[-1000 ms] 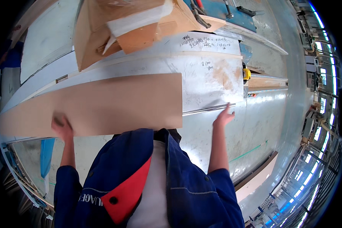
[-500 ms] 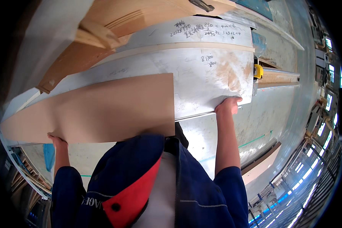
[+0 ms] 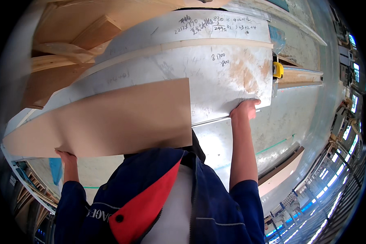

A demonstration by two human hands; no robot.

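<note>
A long thin brown board (image 3: pixel 110 118) lies flat on a pale metal worktable (image 3: pixel 215 77). My left hand (image 3: pixel 65 155) grips the board's near edge from below, close to its left end. My right hand (image 3: pixel 245 109) rests on the table's near edge at the right, fingers curled over the rim, well apart from the board's right end. My blue jacket with a red collar fills the lower middle of the view.
Stacked wooden planks and boards (image 3: pixel 69 44) lie beyond the table at upper left. A yellow tape measure (image 3: pixel 277 70) sits by the table's right end beside a rail. A long board (image 3: pixel 280 171) lies on the floor at right. Pencil notes mark the tabletop.
The view has dropped closer to the table. My left hand went from on top of the board to under its near edge. My right hand moved right along the table's rim.
</note>
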